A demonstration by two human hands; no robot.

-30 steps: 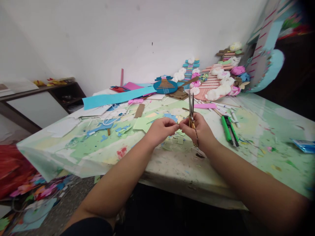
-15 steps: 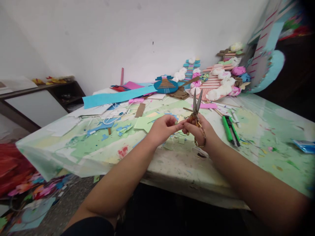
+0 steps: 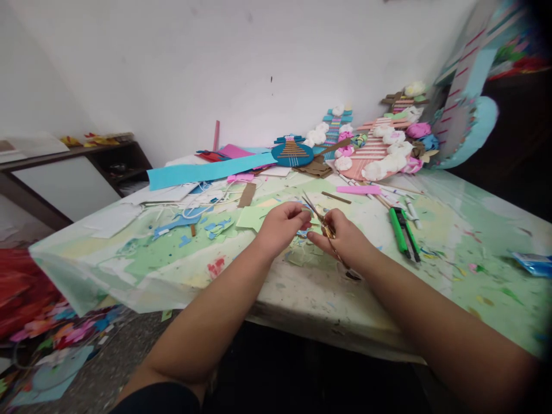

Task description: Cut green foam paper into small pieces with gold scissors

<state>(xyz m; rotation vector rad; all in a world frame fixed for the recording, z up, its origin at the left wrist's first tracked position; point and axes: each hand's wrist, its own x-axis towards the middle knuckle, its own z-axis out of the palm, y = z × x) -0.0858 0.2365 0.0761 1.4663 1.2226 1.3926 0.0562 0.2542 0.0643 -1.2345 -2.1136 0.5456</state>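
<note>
My right hand (image 3: 345, 238) grips a pair of scissors (image 3: 319, 216), its blades tilted up and to the left, close to my left fingers. My left hand (image 3: 285, 226) is closed in a pinch just left of the scissors; what lies between its fingertips is too small to make out. Beneath and behind my left hand is a light green sheet of paper (image 3: 250, 218). Small green and blue paper scraps lie under the hands. A thin brown strip (image 3: 336, 198) rests just beyond the scissors.
To the right lies a green utility knife (image 3: 404, 233), near several white markers (image 3: 413, 210). A long blue strip (image 3: 211, 171) and a dark blue oval craft piece (image 3: 292, 153) are at the back. Decorated craft pieces (image 3: 379, 149) lean by the wall. Blue scraps (image 3: 183, 221) lie left.
The scissors have swung from upright to tilted left, blades now nearer together. My hands, which were touching, have parted slightly, and the brown strip shows more fully.
</note>
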